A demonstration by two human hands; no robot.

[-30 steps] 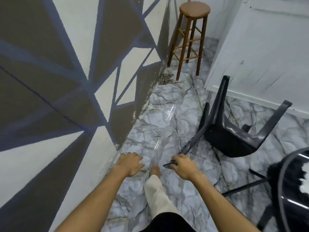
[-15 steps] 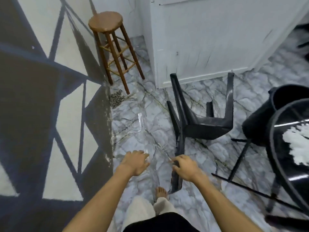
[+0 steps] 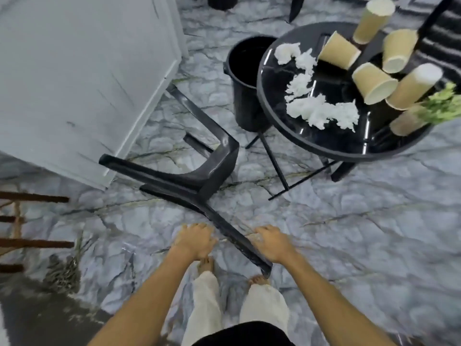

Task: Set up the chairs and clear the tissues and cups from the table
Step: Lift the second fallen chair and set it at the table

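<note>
I see a grey-veined marble floor [image 3: 349,233] filling the frame, a white panelled cabinet [image 3: 74,71] upper left, brown wooden stool rungs [image 3: 35,243] at the left edge.

The wooden stool [image 3: 30,221] is cut off at the left edge, only its rungs showing. The counter [image 3: 311,143] hides part of the black bin [image 3: 239,78]. The green plant [image 3: 441,106] is blurred and cropped at the right edge, as is the striped rug [image 3: 439,43].

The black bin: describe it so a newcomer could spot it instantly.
Find the round black table holding paper cups and crumpled tissues. The black bin stands on the floor at its left edge, partly tucked under the rim. Only it is an open, upright container.
</note>
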